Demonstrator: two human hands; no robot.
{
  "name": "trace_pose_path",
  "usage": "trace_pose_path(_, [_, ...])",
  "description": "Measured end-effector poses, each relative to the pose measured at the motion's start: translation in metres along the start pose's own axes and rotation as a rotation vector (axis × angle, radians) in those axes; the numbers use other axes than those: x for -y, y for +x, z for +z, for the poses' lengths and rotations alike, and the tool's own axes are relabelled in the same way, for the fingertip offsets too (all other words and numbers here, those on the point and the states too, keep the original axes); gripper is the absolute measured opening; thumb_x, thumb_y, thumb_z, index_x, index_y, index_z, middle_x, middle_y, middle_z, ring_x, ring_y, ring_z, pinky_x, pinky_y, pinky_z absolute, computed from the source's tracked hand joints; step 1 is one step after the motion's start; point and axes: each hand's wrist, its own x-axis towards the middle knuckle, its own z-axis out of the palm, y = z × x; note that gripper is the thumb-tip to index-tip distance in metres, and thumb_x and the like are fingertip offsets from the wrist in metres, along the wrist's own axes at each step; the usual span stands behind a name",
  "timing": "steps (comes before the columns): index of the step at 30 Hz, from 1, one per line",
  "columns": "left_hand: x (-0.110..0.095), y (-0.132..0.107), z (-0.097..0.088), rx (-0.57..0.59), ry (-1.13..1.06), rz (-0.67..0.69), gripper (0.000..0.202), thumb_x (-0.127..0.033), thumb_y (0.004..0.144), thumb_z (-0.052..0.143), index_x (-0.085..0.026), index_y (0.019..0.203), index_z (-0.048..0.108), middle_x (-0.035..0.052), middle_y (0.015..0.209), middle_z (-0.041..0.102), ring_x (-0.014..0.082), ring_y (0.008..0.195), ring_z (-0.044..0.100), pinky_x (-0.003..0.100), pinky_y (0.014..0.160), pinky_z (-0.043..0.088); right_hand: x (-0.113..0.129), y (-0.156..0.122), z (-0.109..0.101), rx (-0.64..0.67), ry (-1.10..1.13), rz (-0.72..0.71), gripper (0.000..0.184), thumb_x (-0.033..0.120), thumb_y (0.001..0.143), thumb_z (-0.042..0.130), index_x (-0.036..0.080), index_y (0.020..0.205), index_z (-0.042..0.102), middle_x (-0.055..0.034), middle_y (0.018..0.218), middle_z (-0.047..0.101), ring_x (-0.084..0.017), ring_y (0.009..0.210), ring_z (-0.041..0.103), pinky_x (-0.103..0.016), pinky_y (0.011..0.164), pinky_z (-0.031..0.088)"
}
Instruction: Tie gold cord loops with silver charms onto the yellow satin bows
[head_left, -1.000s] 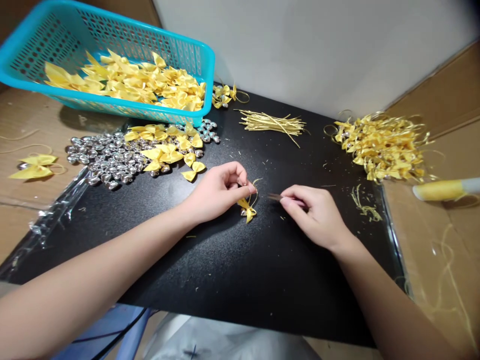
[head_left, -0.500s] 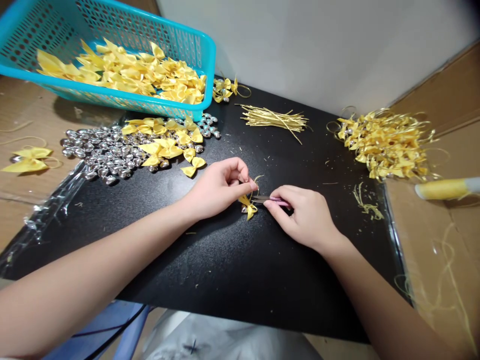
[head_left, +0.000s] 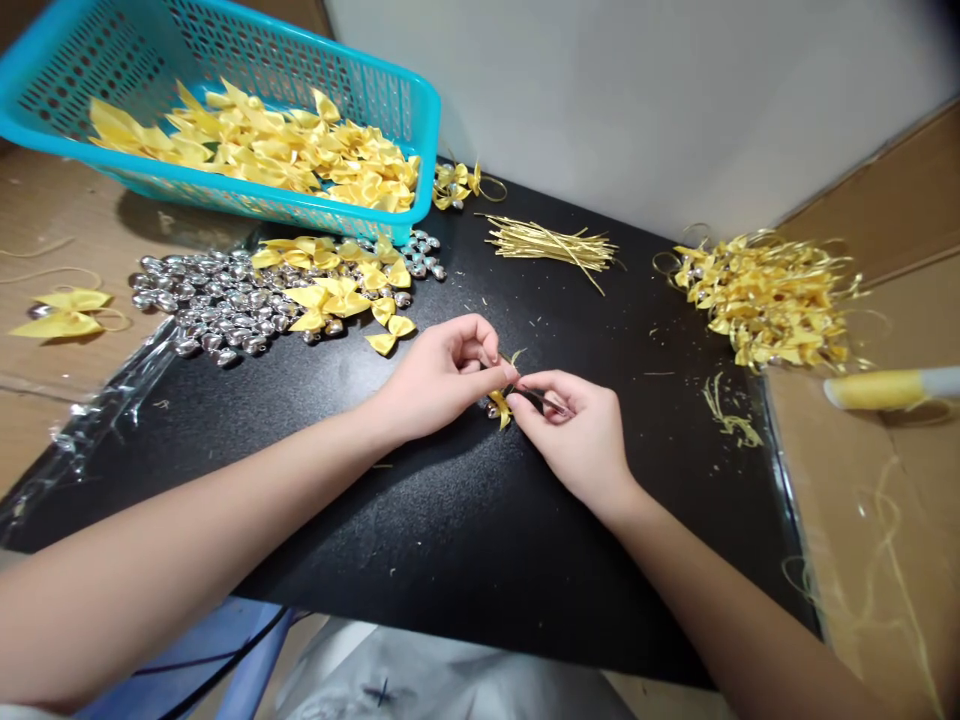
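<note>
My left hand (head_left: 442, 375) pinches a small yellow ribbon bow (head_left: 499, 405) with a silver bead under it, just above the black mat (head_left: 420, 510). A thin gold string loop rises from the bow beside my thumb. My right hand (head_left: 574, 435) is closed on a small pink-handled tool (head_left: 546, 399) whose tip meets the bow at my left fingertips. Both hands touch at the middle of the mat.
A teal basket (head_left: 360, 215) of yellow bows stands at the back left. A heap of silver beads (head_left: 217, 305) with loose bows (head_left: 341, 295) lies in front of it. Cut gold strings (head_left: 551, 243) lie at the back; finished bows (head_left: 772, 295) are piled at the right. A yellow-tipped stick (head_left: 885, 387) lies far right.
My right hand has moved left with the tool until its tip reaches the bow in my left hand. The left hand has stayed nearly in place.
</note>
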Motion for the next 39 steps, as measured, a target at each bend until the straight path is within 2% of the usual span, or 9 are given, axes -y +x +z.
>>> trace_pose_path(6, [-0.001,0.0,0.001,-0.018,-0.039,-0.008,0.029,-0.018,0.067,0.074,-0.018,0.074,0.046,-0.005,0.062,0.061,0.008,0.057,0.059,0.018,0.054,0.042,0.0,0.001,0.008,-0.036,-0.091,0.044,0.017,0.036,0.072,0.069,0.021,0.079,0.074,-0.0001,0.061,0.066,-0.012,0.05,0.053,-0.024,0.05,0.039])
trace_pose_path(16, [0.004,0.0,0.001,-0.019,-0.019,0.036,0.026,-0.017,0.07,0.07,-0.019,0.075,0.045,-0.0055,0.062,0.057,0.0073,0.054,0.056,0.019,0.052,0.041,0.007,0.001,0.014,-0.077,-0.107,0.093,0.016,0.036,0.071,0.065,0.021,0.067,0.07,0.0025,0.051,0.057,-0.012,0.046,0.046,-0.024,0.048,0.032])
trace_pose_path(25, [0.01,0.002,0.002,-0.072,0.014,0.119,0.033,-0.015,0.07,0.066,-0.022,0.073,0.034,-0.0065,0.063,0.058,0.0084,0.06,0.06,0.018,0.054,0.041,0.007,-0.001,0.014,-0.055,-0.121,0.09,0.012,0.033,0.07,0.064,0.022,0.067,0.069,0.0022,0.055,0.06,-0.013,0.049,0.05,-0.024,0.049,0.032])
trace_pose_path(39, [0.007,-0.001,0.006,-0.137,-0.025,0.087,0.038,-0.011,0.069,0.066,-0.022,0.07,0.029,-0.0088,0.06,0.053,0.007,0.059,0.056,0.018,0.055,0.044,0.01,-0.003,0.012,-0.049,-0.211,0.088,0.012,0.031,0.069,0.062,0.022,0.064,0.068,0.0034,0.051,0.057,-0.012,0.049,0.047,-0.024,0.05,0.031])
